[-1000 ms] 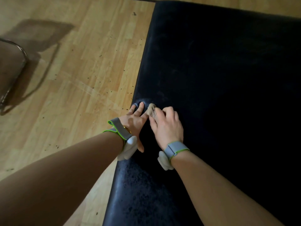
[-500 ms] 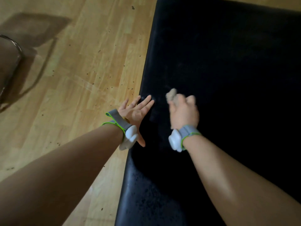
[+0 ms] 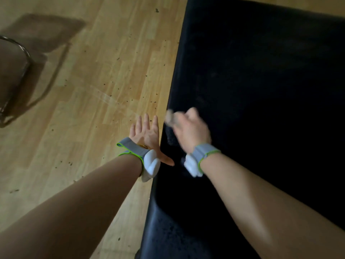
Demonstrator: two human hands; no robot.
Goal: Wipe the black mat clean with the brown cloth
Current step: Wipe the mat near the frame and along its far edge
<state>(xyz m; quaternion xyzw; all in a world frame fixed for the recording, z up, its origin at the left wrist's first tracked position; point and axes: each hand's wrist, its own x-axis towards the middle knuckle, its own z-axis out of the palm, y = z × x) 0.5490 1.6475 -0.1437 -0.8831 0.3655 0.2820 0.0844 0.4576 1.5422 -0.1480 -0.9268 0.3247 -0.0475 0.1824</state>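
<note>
head | left hand [image 3: 144, 134] flat, fingers straight, slid off black mat [image 3: 261, 90] onto wooden floor [image 3: 84, 109] | right hand [image 3: 190, 128] blurred, clutching brown cloth [image 3: 169, 116], moved back to mat's left edge

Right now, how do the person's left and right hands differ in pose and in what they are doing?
The left hand lies flat with straight fingers on the light wooden floor, beside the mat's edge; the right hand is curled over the black mat. The left hand holds nothing; the right hand grips the small brown cloth. The left hand looks sharp, the right hand is motion-blurred. Both wear grey, green-edged wristbands with white devices.
</note>
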